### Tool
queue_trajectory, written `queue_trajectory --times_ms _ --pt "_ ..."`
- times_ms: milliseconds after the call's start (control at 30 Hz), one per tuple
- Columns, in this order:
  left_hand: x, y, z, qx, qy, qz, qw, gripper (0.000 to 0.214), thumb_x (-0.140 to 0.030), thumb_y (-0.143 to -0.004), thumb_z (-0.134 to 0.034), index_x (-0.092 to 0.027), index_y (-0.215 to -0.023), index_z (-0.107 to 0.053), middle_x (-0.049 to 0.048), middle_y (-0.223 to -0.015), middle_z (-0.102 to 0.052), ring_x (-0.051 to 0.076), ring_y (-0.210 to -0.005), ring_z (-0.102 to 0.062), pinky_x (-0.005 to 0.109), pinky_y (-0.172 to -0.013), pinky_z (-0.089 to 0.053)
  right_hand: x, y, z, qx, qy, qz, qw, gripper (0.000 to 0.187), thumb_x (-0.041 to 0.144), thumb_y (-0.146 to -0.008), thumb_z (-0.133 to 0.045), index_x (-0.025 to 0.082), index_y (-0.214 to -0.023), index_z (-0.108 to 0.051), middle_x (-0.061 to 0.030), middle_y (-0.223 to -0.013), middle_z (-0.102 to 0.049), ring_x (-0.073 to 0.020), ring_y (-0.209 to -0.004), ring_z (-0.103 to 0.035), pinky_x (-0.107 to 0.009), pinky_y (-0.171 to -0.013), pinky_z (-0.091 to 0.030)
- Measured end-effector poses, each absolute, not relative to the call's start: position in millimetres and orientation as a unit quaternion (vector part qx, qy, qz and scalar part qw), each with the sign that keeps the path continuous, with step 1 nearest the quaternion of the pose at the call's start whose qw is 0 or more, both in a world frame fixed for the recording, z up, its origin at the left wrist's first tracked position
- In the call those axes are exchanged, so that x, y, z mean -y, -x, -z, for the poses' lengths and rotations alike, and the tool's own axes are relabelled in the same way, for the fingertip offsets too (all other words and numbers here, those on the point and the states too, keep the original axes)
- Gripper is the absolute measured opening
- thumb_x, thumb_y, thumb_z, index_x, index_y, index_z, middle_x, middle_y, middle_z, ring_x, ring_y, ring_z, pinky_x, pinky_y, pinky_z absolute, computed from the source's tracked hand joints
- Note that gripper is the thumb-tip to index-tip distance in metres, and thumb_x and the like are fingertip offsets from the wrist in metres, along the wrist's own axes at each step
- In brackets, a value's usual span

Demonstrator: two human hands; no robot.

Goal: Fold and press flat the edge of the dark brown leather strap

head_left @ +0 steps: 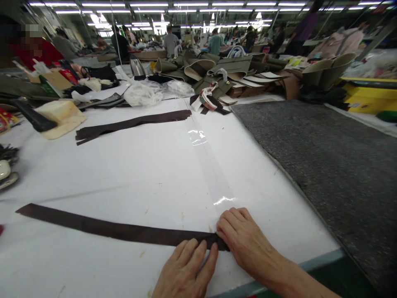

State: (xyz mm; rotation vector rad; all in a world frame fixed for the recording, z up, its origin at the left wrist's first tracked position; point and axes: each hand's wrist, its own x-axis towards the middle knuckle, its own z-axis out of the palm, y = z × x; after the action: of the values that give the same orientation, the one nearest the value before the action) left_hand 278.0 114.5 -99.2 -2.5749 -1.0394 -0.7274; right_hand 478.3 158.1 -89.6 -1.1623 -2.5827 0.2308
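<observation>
Head view: left hand [184, 267], right hand [245, 236] lie flat, grips spread, pressing end of dark leather strip [118, 229] on white-covered bench [124, 174]; clear plastic film [207, 165] just beyond.

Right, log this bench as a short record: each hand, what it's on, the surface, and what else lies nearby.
left hand: left hand, fingertips on the dark brown leather strip
right hand: right hand, fingers on the same strip's end
surface: white table covering
also on it: transparent film strip, second dark leather strip
beside it: grey felt mat
beyond: olive bag panels, co-workers at far tables
</observation>
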Motion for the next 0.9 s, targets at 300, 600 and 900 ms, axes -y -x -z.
queue_trajectory --times_ms 300,600,900 --pt "-114 -276 106 0.36 0.891 0.233 0.15 0.04 -0.014 -0.092 -0.032 -0.022 -0.118 -0.06 0.0001 -0.104 -0.065 0.017 -0.093 -0.058 0.03 -0.078 -0.052 -159 -481 67 0.832 0.43 -0.306 0.171 0.018 0.011 -0.097 -0.032 0.02 -0.094 -0.048 -0.0006 -0.089 -0.051 -0.0205 -0.081 -0.042 -0.038 -0.076 -0.028" --pt "-121 -279 90 0.383 0.874 0.287 0.082 0.029 -0.02 -0.092 -0.038 -0.011 -0.107 -0.061 0.0098 -0.097 -0.065 0.018 -0.091 -0.061 0.028 -0.075 -0.057 -157 -487 59 0.837 0.42 -0.318 0.148 0.027 0.006 -0.084 -0.06 0.022 -0.103 -0.051 0.001 -0.096 -0.055 -0.0209 -0.093 -0.044 -0.039 -0.083 -0.028" --pt "-130 -272 101 0.354 0.906 0.223 0.065 0.034 -0.012 -0.089 -0.04 -0.006 -0.117 -0.058 0.0106 -0.103 -0.065 0.021 -0.093 -0.058 0.032 -0.078 -0.057 -160 -497 66 0.848 0.408 -0.304 0.145 0.021 0.004 -0.087 -0.055 0.022 -0.098 -0.051 0.0011 -0.095 -0.055 -0.0207 -0.09 -0.044 -0.039 -0.082 -0.029"
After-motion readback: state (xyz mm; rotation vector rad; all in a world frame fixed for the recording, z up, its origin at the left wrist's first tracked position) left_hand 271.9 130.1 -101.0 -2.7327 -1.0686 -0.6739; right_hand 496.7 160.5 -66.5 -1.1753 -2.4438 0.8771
